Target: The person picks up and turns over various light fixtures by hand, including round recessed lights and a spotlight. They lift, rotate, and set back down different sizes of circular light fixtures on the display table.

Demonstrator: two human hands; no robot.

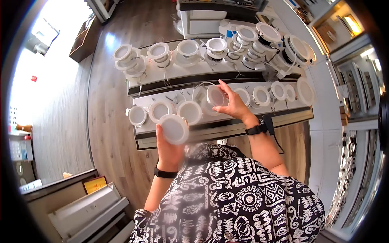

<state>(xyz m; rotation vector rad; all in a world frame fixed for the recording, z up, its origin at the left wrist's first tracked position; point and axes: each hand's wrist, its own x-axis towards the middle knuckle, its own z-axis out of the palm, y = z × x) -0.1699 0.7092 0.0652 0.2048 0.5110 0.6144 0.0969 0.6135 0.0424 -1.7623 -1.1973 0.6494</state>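
My left hand [167,152] is closed on a round white downlight [174,129], its frosted face turned up toward me. In my right hand [234,103] is a second, smaller downlight [216,96], gripped at its rim between thumb and fingers, with a white cable arching behind it. Just beyond my left hand, several more white downlights [189,112] stand on the near shelf. To the right of my right hand, another downlight [261,96] sits in the same row.
A farther white shelf [174,75] carries stacked downlights [247,34] with loose wires. At lower left lie long white panels [87,206] beside a yellow card [95,185]. A brown open box [84,38] stands at upper left. Glass display cases [360,81] line the right side.
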